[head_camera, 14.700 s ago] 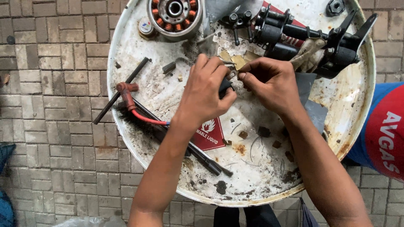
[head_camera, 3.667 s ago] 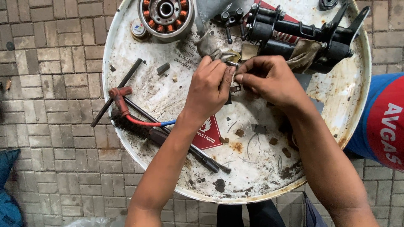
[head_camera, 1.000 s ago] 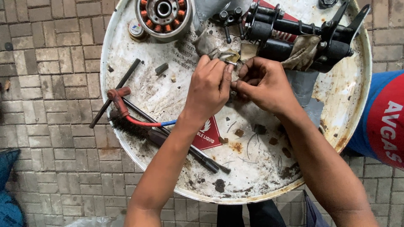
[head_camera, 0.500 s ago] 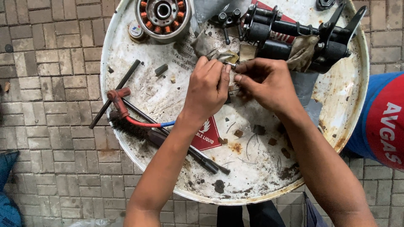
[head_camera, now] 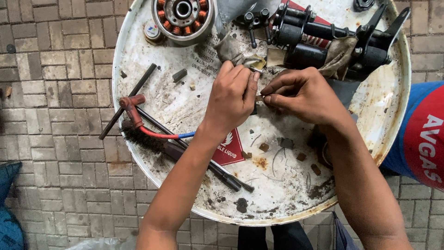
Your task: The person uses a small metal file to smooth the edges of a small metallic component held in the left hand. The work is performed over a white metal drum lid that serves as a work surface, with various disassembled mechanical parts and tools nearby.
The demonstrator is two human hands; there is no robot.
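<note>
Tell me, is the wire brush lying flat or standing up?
Lying flat: the wire brush rests on its side on the white drum top.

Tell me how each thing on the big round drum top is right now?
Left hand: fingers pinched on a small part, too hidden to name.
Right hand: fingertips pinched at the same spot.
Drum top: white, rusty, dirty.
Wire brush: lying flat.
Red-capped cable: lying over the brush.
Round wound coil part: lying face up.
Black fork assembly: lying on its side, rag draped on it.
</note>
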